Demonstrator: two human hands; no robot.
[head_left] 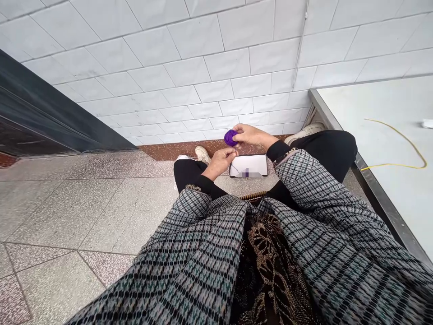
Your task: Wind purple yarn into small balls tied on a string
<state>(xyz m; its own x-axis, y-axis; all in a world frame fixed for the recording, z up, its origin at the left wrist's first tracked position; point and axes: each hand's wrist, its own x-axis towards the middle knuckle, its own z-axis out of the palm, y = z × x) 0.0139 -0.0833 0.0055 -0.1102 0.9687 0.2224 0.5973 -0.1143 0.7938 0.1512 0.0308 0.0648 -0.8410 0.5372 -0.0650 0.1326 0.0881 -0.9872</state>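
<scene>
A ball of purple yarn [230,138] is held in my right hand [251,135], with the thumb and fingers closed around its right side. Just below and to the left, my left hand [220,162] is pinched close to the ball, its fingertips nearly meeting those of my right hand. A thin dark strand of yarn [235,169] runs down from the left fingers. It passes over an open, shallow white box [253,162] with a dark rim, lying beneath my hands between my knees. A small purple patch shows at the box's near edge, partly blurred.
On the right stands a white-topped table [382,198] with a metal edge, bearing a curved yellow cord [414,149] and a small white object [427,123]. Ahead rises a white tiled wall [199,76]. A dark door frame [50,99] is at left, above the speckled floor [84,207].
</scene>
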